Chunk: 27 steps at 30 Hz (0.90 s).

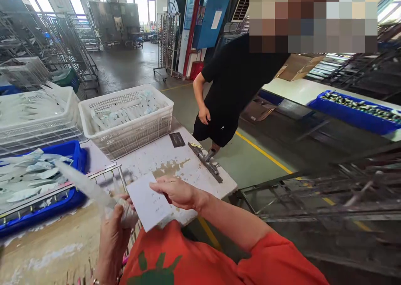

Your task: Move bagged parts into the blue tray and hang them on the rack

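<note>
My right hand (177,192) pinches the top edge of a white paper slip (147,202) with faint writing, held in front of my orange shirt. My left hand (113,230) is closed around the lower end of a long clear plastic-wrapped item (82,184) that slants up to the left. Both hands hover over the worn white worktable (163,159), close to its near edge.
A white basket (125,122) of wrapped pieces stands at the back of the table, and a blue bin (75,159) of similar pieces sits to the left behind a metal rail (103,173). A metal clamp (206,161) lies at the right edge. A person in black (232,88) stands beyond the table. Wire racks (328,193) are on the right.
</note>
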Each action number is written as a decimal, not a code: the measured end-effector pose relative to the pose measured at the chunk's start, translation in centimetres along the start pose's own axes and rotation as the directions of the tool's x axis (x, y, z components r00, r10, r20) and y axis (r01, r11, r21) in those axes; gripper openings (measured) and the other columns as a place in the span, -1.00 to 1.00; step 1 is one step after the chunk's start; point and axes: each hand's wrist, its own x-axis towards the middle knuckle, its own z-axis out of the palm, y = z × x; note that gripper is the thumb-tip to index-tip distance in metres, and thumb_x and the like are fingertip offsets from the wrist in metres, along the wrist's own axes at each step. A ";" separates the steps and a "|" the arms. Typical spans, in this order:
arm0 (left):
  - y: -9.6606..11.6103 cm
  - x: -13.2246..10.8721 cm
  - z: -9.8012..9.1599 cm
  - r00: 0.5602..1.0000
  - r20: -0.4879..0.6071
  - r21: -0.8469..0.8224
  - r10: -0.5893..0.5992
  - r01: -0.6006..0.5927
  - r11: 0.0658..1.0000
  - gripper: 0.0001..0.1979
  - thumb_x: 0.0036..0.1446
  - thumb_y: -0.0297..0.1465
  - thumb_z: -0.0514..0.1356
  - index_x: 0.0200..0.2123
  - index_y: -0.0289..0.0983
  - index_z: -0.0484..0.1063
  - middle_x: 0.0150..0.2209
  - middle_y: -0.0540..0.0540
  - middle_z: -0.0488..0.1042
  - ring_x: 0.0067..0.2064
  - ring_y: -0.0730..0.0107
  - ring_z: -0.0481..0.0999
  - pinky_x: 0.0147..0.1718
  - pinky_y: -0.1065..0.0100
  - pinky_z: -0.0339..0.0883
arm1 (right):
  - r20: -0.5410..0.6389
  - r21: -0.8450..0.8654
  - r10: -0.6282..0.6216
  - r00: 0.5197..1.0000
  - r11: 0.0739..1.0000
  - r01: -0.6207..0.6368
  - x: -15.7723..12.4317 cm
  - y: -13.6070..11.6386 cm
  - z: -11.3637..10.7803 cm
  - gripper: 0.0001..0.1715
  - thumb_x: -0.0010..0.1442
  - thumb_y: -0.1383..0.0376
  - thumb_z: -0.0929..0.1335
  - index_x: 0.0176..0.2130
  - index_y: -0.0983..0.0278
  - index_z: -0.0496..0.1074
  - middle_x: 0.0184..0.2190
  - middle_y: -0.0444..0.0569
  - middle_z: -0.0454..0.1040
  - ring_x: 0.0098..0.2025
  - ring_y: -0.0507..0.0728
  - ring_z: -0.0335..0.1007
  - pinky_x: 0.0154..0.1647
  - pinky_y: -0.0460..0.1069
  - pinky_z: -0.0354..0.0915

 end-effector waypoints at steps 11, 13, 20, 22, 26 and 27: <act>0.2 -2.7 1.0 0.999 -0.002 0.104 0.052 -0.052 0.993 -0.47 -0.23 -0.23 0.58 -0.27 -0.23 0.39 -0.47 0.11 0.38 -0.48 0.52 0.35 -0.57 0.51 0.22 | -0.063 -0.144 -0.136 0.989 0.982 0.126 -4.5 2.6 1.4 -0.37 0.09 -0.02 0.56 -0.05 0.33 0.45 -0.28 -0.09 0.51 -0.32 0.01 0.40 -0.34 -0.12 0.29; 0.2 -3.0 1.2 0.991 -0.082 0.065 0.102 -0.097 0.993 -0.45 -0.25 -0.23 0.58 -0.26 -0.23 0.39 -0.42 0.10 0.41 -0.43 0.49 0.41 -0.51 0.50 0.28 | -0.203 -0.083 -0.232 0.951 0.972 0.219 -5.1 4.0 2.0 -0.33 0.03 0.05 0.60 0.01 0.30 0.44 -0.19 -0.05 0.55 -0.23 0.04 0.45 -0.25 -0.09 0.36; -0.5 -3.7 0.8 0.999 -0.024 0.033 -0.029 0.030 0.999 -0.44 -0.28 -0.27 0.59 -0.25 -0.21 0.38 -0.39 0.09 0.44 -0.43 0.48 0.42 -0.53 0.50 0.31 | -0.502 -0.114 -0.425 0.753 0.896 0.430 -4.8 4.9 2.9 -0.62 0.14 0.13 0.52 -0.11 0.27 0.52 -0.26 -0.02 0.57 -0.22 0.08 0.49 -0.18 -0.04 0.43; -1.3 -3.6 0.4 0.997 0.015 0.035 -0.080 0.079 0.996 -0.46 -0.26 -0.28 0.58 -0.26 -0.22 0.37 -0.37 0.08 0.46 -0.41 0.47 0.44 -0.50 0.50 0.36 | -0.524 -0.145 -0.431 0.735 0.895 0.421 -4.8 4.1 2.3 -0.63 0.13 0.14 0.51 -0.11 0.27 0.53 -0.26 -0.02 0.58 -0.24 0.09 0.49 -0.21 -0.03 0.43; -2.5 -3.3 0.0 0.983 0.080 0.036 -0.163 0.160 0.986 -0.43 -0.22 -0.18 0.58 -0.23 -0.23 0.38 -0.36 0.05 0.47 -0.37 0.41 0.48 -0.44 0.46 0.41 | -0.525 -0.209 -0.422 0.739 0.906 0.369 -5.2 2.9 0.9 -0.66 0.14 0.18 0.47 -0.11 0.28 0.55 -0.31 -0.04 0.57 -0.28 0.09 0.47 -0.26 -0.03 0.41; -2.5 -3.3 0.1 0.980 0.089 0.027 -0.177 0.175 0.984 -0.40 -0.23 -0.14 0.58 -0.22 -0.23 0.39 -0.37 0.05 0.45 -0.38 0.40 0.46 -0.46 0.45 0.40 | -0.517 -0.232 -0.425 0.743 0.905 0.357 -5.3 2.7 0.7 -0.68 0.14 0.19 0.46 -0.11 0.28 0.56 -0.31 -0.03 0.57 -0.28 0.09 0.47 -0.26 -0.03 0.40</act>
